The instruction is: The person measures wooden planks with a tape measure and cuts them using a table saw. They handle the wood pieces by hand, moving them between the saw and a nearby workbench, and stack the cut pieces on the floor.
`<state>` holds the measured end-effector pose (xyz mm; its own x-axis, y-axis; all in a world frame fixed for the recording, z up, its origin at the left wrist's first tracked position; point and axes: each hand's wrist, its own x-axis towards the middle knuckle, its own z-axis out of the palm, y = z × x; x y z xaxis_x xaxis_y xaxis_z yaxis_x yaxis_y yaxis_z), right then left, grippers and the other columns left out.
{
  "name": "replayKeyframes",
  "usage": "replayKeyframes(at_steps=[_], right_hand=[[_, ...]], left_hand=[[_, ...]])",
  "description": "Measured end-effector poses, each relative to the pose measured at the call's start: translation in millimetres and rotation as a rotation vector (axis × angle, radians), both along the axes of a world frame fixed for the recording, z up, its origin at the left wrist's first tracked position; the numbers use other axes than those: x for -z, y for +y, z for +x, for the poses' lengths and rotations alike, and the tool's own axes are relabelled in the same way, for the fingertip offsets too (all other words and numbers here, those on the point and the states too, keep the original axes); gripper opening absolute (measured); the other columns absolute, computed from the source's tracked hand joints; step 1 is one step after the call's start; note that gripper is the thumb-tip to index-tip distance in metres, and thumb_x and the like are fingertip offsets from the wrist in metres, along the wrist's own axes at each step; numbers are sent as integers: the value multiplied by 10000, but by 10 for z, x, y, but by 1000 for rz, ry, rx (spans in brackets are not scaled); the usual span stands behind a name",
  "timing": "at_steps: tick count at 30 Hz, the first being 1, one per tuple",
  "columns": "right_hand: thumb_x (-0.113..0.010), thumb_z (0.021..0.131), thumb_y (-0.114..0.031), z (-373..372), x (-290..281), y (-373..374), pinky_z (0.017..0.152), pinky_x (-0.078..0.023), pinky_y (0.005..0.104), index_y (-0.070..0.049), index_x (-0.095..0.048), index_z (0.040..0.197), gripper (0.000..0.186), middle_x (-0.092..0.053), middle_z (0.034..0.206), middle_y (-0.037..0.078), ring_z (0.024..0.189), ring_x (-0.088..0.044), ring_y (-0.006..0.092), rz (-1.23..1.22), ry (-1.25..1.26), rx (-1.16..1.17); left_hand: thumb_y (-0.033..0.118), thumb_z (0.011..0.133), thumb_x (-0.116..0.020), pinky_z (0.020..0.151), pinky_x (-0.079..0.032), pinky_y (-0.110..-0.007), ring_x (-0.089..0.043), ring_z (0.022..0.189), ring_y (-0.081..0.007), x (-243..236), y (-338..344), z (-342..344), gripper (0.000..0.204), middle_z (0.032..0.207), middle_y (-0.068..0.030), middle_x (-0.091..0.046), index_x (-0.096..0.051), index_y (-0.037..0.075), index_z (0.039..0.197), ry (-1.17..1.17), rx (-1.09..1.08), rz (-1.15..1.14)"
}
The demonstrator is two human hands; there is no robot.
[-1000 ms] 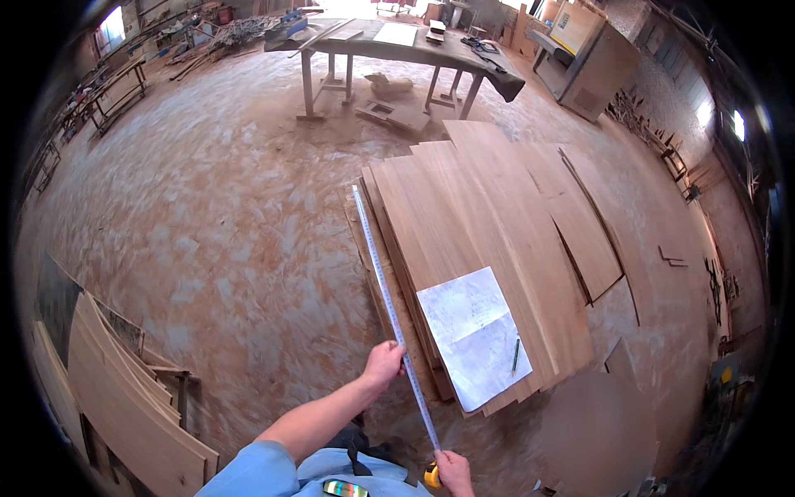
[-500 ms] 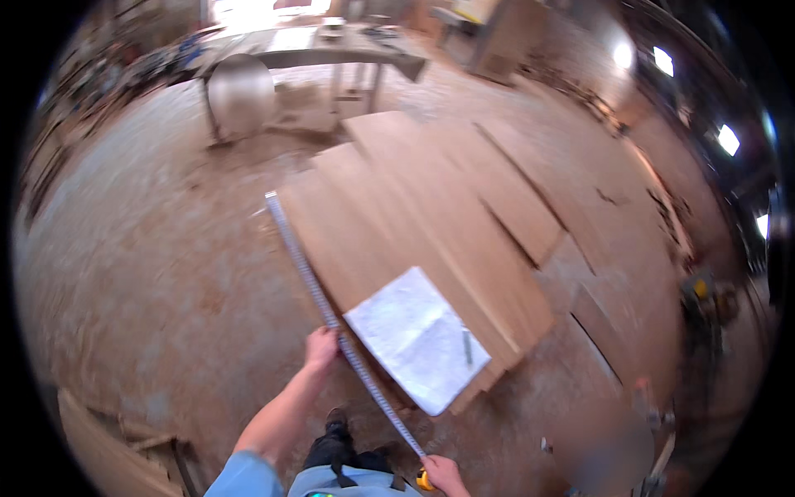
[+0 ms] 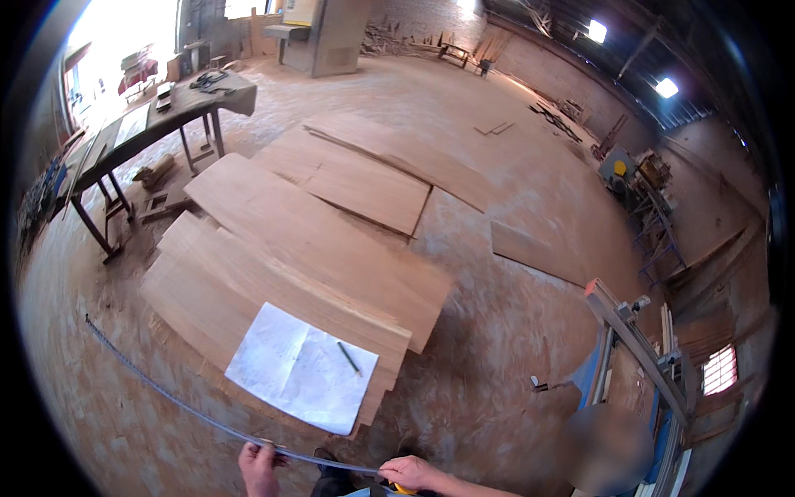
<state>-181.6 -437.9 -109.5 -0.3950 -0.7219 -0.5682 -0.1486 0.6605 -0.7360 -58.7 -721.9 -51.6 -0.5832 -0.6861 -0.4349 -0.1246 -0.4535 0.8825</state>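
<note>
Main risk: the tape blade (image 3: 199, 415) buckling. It's run out well past the left hand (image 3: 259, 468) with nothing visible propping its free end, and it already bows; a twist or quick swing could fold it. Second: snap-back if the left pinch slips and the lock is off, can't see the lock. Third: a sweep over the board stack (image 3: 327, 257) could drag the paper sheet (image 3: 300, 371) and roll the pen (image 3: 349, 358) off, both look loose.

Pose: both hands low, near the bottom edge, in front of the person's shoes (image 3: 325, 455). Left pinches the blade, fingers curled. Right hand (image 3: 407, 473) wraps the yellow tape case (image 3: 403, 487), forearm coming in from lower right. Blade lies alongside the stack's near side, apart from it; height over the floor (image 3: 489, 331) unclear
</note>
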Motion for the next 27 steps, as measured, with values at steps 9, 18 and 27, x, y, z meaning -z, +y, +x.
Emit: replayKeyframes(at_steps=[9,18,27], right_hand=[[-560,928,-308,-1067,-263,844,663,-476,242,-58,-684,962,281,-650,745,-2,691,-577,73,-112,-257,277],[-570,940,-233,-2223,1,2103,658,-475,218,-19,-687,936,244,-652,774,-3,685,-580,70,-270,-319,709],[-566,936,-211,-3449,351,2569,607,-464,224,-12,-675,938,227,-635,761,10,646,-572,73,-389,-511,1026]], left_hand=[[159,922,-591,660,-527,-288,-643,746,-145,-95,1694,-1336,185,888,-93,-676,-617,-4,1004,-102,454,38],[132,949,-557,710,-533,-262,-647,784,-152,-310,2725,-2827,198,927,-100,-676,-558,-10,1085,-117,608,150],[163,952,-554,677,-542,-299,-639,746,-185,102,2667,-4198,193,911,-129,-651,-540,8,1066,-77,471,461]])
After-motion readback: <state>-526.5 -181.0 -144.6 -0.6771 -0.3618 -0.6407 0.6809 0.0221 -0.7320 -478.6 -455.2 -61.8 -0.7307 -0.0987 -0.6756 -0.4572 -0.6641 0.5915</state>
